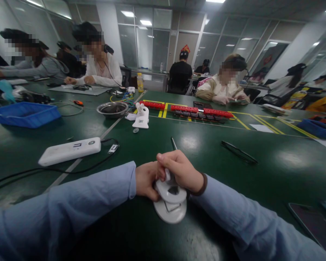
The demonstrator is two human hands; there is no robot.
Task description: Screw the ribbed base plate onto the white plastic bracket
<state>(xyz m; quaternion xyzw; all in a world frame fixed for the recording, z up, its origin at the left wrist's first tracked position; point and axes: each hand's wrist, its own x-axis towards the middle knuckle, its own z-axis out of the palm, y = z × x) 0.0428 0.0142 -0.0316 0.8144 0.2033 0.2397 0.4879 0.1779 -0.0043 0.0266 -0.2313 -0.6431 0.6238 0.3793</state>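
In front of me is a white plastic piece (170,212) with a rounded base, a ring-shaped upper part and a bent metal wire between them. My left hand (149,179) is closed around its left side, thumb low beside the ring. My right hand (183,170) is curled over its upper end, the thumb lying across near the left fingers. Both hands hide the top of the piece. A thin metal rod (174,143) shows just beyond my right hand; whether it is held or lies on the table I cannot tell.
A white power bank (70,150) with a black cable lies left, near a blue tray (25,115). Beyond are a metal bowl (112,110), another white plastic piece (141,117) and red blocks (188,109). Glasses (239,152) and a phone (313,223) lie right. Several people sit around.
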